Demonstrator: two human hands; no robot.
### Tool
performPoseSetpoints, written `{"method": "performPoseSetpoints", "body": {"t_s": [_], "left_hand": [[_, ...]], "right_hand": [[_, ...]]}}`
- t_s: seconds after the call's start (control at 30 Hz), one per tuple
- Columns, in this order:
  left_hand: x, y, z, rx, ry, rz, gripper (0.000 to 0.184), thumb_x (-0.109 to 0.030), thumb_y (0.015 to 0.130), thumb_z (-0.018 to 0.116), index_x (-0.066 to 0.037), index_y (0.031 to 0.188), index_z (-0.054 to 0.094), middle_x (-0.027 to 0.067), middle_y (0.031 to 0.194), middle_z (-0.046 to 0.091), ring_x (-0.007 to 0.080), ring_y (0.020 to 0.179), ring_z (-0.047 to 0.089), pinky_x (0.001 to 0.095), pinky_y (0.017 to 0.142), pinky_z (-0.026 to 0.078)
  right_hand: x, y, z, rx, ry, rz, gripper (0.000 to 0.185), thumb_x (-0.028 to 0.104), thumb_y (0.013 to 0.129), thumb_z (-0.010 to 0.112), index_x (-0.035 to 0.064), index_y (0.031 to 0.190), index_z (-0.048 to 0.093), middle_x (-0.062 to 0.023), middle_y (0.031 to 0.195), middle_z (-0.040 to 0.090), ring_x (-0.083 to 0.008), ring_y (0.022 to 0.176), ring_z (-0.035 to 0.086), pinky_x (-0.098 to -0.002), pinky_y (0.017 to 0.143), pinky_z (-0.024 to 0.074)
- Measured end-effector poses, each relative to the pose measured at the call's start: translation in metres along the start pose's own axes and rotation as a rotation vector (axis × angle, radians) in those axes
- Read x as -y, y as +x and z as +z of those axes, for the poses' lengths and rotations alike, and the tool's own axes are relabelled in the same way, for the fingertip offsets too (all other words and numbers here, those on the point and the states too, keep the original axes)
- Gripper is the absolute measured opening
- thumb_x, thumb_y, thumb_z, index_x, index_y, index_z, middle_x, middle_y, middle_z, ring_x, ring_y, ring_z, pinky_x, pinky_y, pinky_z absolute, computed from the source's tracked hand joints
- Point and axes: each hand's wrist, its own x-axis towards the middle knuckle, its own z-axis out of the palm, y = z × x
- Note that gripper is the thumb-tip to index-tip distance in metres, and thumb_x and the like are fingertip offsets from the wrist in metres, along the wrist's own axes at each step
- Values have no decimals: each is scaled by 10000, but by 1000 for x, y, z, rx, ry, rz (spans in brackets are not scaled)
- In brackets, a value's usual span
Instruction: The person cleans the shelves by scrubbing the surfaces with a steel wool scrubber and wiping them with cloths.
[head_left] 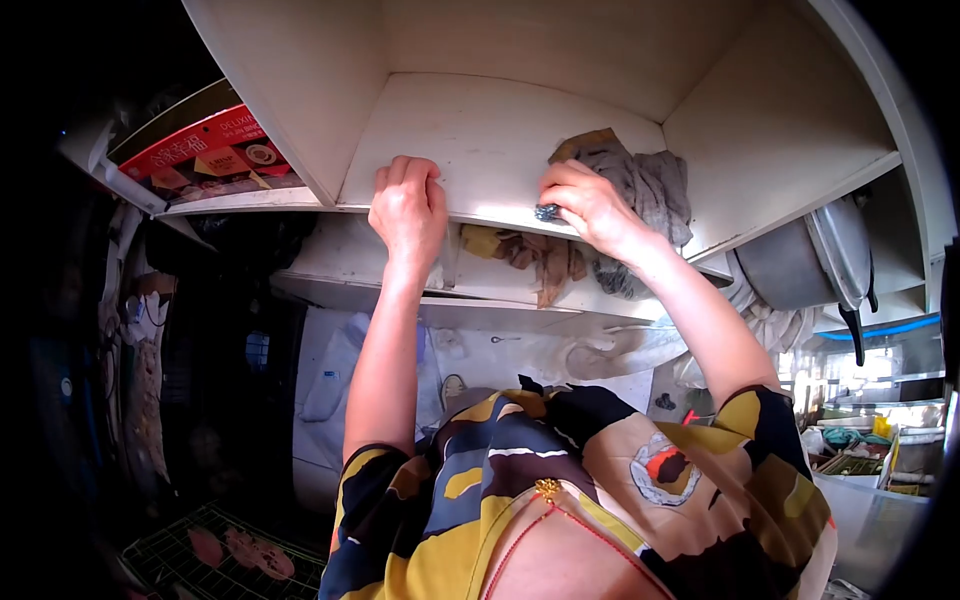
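Note:
My left hand (pixel 408 205) rests at the front edge of a white shelf (pixel 480 130), its fingers curled over; whether it holds anything is hidden. Further right, my right hand (pixel 590 207) is closed on a small dark, shiny bundle (pixel 547 212) just at the shelf's edge. Against that hand, on its right, lies a crumpled grey-brown cloth (pixel 655 185), partly hanging over the edge.
A red box (pixel 205 150) stands in the left compartment. Below are a lower shelf (pixel 490 285) with brown and yellow cloths (pixel 545 262). A metal pot (pixel 800 255) with a black handle sits at right, above a bin (pixel 875 520).

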Motion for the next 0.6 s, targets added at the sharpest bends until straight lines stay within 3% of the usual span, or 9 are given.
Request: {"method": "performPoseSetpoints", "body": {"t_s": [0.23,0.37,0.47,0.5,0.6], "left_hand": [[0,4,0,4,9,10,116,-14,753,588,-113,810,609,8,835,602,240,809,577,378,644,479],[0,1,1,-5,10,-17,107,-17,753,587,-109,804,607,19,839,602,254,816,577,390,660,482],[-1,2,-1,-2,-9,2,129,-13,724,603,-104,816,599,35,858,593,277,833,574,407,662,493],[-1,2,-1,2,-12,6,125,-13,727,600,-98,818,602,42,860,598,280,832,576,406,665,495],[1,2,-2,15,-33,-11,121,-11,732,598,-98,815,602,45,854,600,283,829,576,411,668,494]], "right_hand": [[2,4,4,-27,-22,-78,206,-32,703,665,-8,899,605,-120,963,607,-309,903,574,-396,775,486],[-2,-17,-18,-13,-116,25,144,-35,704,633,-21,848,633,-107,950,629,-304,911,581,-395,793,507],[5,11,10,-68,-49,-32,118,-2,727,609,-23,840,638,-104,959,632,-302,916,580,-394,799,508],[3,21,22,-88,-51,-73,166,-9,709,658,-10,873,631,-109,959,631,-306,934,589,-384,795,511],[4,50,48,-183,-46,-23,209,-52,709,630,-3,912,651,-98,976,629,-315,938,588,-380,795,511]]}}
